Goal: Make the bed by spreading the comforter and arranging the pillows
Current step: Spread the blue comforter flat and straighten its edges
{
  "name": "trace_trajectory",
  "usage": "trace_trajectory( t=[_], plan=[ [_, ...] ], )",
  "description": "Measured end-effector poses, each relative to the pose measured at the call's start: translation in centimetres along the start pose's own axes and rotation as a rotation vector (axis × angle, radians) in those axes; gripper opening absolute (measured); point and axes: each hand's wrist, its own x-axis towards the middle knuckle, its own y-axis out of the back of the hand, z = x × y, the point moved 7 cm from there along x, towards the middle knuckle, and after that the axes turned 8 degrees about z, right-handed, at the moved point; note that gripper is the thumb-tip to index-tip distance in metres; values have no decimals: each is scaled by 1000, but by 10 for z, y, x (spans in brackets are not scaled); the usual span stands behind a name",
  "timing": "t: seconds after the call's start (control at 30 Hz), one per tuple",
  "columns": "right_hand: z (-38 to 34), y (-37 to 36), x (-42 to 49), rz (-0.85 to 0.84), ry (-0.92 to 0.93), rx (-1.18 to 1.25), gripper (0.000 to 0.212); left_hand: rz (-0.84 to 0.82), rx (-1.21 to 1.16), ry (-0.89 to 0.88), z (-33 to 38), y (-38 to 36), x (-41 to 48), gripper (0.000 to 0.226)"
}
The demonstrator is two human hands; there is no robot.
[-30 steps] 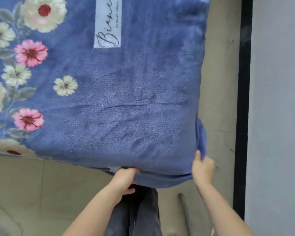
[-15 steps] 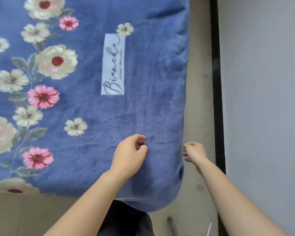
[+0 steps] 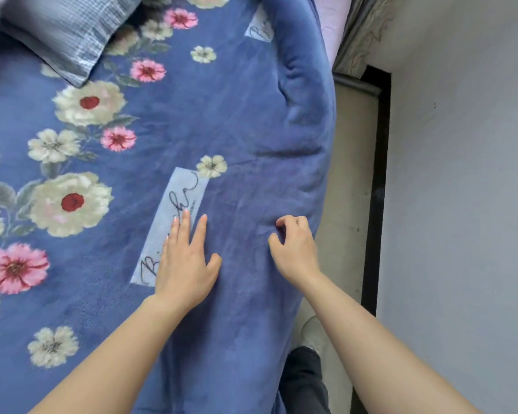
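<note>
A blue fleece comforter [image 3: 245, 121] with pink and cream flowers and pale script labels lies spread over the bed and fills most of the view. My left hand [image 3: 186, 261] rests flat on it, palm down, fingers apart, partly over a script label. My right hand [image 3: 295, 249] is near the comforter's right edge with its fingers curled on the fabric; whether it pinches the fabric I cannot tell. A grey-blue checked pillow [image 3: 63, 34] lies on the comforter at the top left.
A narrow strip of beige floor [image 3: 352, 174] runs between the bed's right side and a grey wall [image 3: 461, 204] with a dark skirting. A pink sheet edge [image 3: 334, 28] shows at the top right. My dark trouser leg and light shoe are at the bottom.
The view has tilted up the bed, bringing the pillow into sight. My left hand went from a fist to flat on the comforter. My right hand moved from beside the edge onto the fabric.
</note>
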Motion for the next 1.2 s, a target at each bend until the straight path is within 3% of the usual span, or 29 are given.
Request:
trace_trajectory(
  t=[0.1,0.23,0.33,0.47,0.67,0.77,0.93,1.0,1.07,1.13,1.2],
  plan=[
    [9,15,46,-19,126,14,9,88,5,113,28,-14,32,73],
    [21,49,115,-79,301,7,15,97,-10,225,96,-34,76,83],
    [26,79,185,-97,362,-20,26,-70,124,410,135,-52,121,96],
    [16,101,260,-170,368,-70,35,-229,248,564,138,-58,154,98],
    [-26,115,317,-311,336,-113,17,-367,291,642,140,-45,163,98],
    [-52,129,342,-376,370,-143,21,-435,215,687,139,-31,180,86],
    [-104,145,426,-434,451,-218,26,-482,41,730,161,13,257,29],
    [-124,149,466,-424,521,-272,29,-307,-33,737,177,33,301,19],
    [-145,154,515,-388,580,-320,37,41,-168,729,200,59,356,16],
    [-165,160,559,-335,642,-364,44,409,-216,589,235,88,406,21],
    [-190,163,603,-248,779,-409,51,655,-102,384,281,109,446,32]
  ],
)
